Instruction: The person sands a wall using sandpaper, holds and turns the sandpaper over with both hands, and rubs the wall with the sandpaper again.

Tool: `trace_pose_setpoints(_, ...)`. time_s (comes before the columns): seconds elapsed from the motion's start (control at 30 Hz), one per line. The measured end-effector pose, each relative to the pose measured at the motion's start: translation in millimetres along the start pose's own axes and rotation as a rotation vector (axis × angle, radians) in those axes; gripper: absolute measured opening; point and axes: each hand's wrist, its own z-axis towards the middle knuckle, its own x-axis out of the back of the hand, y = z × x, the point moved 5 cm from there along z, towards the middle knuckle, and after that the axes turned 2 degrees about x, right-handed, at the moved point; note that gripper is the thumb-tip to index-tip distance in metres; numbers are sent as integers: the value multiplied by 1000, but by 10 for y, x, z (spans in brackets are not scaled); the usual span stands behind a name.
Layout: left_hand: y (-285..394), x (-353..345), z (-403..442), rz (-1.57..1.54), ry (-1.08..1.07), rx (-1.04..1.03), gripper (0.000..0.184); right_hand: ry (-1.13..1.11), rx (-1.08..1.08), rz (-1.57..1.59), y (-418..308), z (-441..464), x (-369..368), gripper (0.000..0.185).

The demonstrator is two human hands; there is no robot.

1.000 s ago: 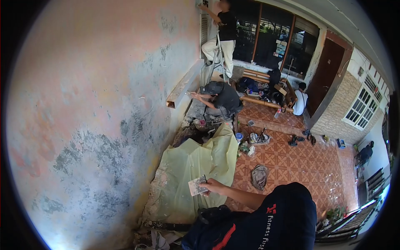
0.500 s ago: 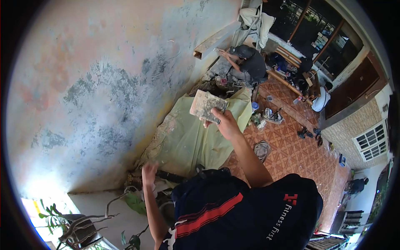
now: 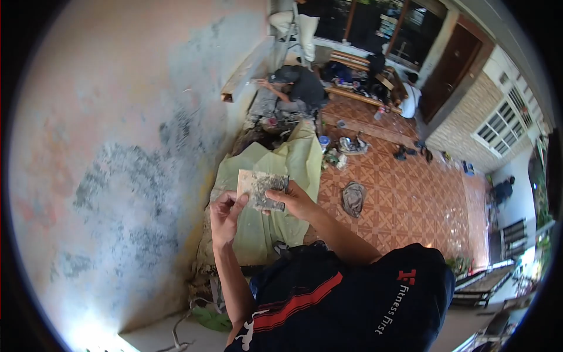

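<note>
Filling the left, a stained wall (image 3: 88, 129) is cut off at the edge. Before a pale-green sheet (image 3: 302, 152), a speckled square piece (image 3: 256, 186), rear face hidden, is gripped by the right hand (image 3: 298, 203), fingers mostly concealed; the left hand (image 3: 226, 216) pinches its lower-left corner.

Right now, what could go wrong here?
1. The stained pad is pinched at its edges by the left hand and right hand; it could slip and drop, perhaps onto the pale green sheet.
2. That sheet lies in loose folds, so a foot might catch on it.
3. A person stands on the ladder, with a crouching co-worker apparently nearby; anything dropped might hit them.
</note>
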Motion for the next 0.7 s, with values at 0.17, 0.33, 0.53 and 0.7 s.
trace_pose_setpoints(0.17,-182,-126,-84,20,5,-13,14,161,-107,-102,152,-214,190,30)
trace_pose_setpoints(0.33,-181,-210,-184,149,97,-68,20,202,-73,-215,156,-307,193,32)
trace_pose_setpoints(0.53,-232,-229,-284,113,99,-115,23,154,-16,-333,125,-352,76,32)
trace_pose_setpoints(0.7,-254,-233,-377,81,72,-71,19,149,-60,-324,99,-414,51,34)
